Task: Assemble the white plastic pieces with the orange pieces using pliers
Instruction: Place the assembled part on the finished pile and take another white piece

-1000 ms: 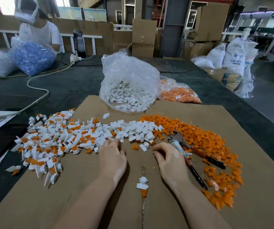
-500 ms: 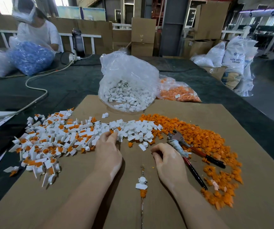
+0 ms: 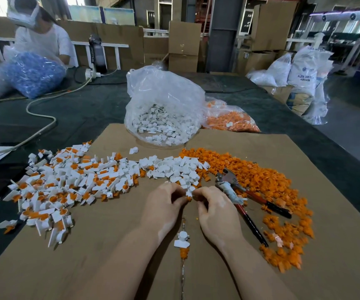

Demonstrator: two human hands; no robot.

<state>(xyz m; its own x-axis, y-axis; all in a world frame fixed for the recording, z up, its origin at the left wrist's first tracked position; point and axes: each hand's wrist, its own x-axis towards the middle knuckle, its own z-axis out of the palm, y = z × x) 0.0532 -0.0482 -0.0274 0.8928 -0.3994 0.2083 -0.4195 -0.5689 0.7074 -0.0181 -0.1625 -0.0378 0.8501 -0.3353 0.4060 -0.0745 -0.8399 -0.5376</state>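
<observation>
— Head view: what had changed within a second?

— Both hands were brought together. The left hand [image 3: 164, 204], earlier at the white pile's edge, and the right hand [image 3: 214, 207], earlier beside the pliers [image 3: 243, 203], were curled, each grip closed to a pinch on a white piece [image 3: 188, 192] with orange beneath. Fitting was judged begun; the pliers lay untouched.

— And room?

— Bare cardboard [image 3: 109, 245] was left before the wrists, hemmed by assembled pieces [image 3: 66, 185] left, orange pieces [image 3: 261, 176] right; worktop [image 3: 77, 109] edges were well apart.
</observation>
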